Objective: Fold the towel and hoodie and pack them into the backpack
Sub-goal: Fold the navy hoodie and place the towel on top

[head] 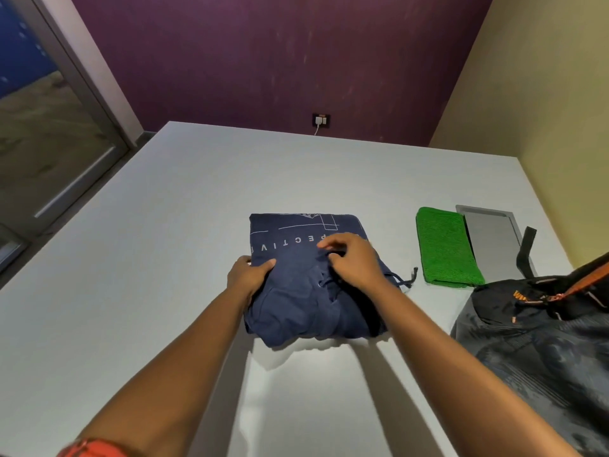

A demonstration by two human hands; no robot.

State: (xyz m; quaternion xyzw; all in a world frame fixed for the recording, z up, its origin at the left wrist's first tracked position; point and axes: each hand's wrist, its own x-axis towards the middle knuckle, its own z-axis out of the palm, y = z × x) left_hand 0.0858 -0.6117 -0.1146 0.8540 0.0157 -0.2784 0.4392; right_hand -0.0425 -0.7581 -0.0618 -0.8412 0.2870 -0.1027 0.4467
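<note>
Left hand [252, 273]: grips hoodie [309, 282] side edge, steadying the bundle;
Right hand [354, 260]: pinches top fabric, probably tucking;
Towel [445, 247]: folded, right of it, near backpack [540, 331]

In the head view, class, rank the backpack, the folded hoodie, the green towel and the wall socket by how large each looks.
1. Backpack, though it is cut off by the frame edge and is nearest the camera.
2. Hoodie.
3. Green towel.
4. Wall socket, farthest away.
</note>
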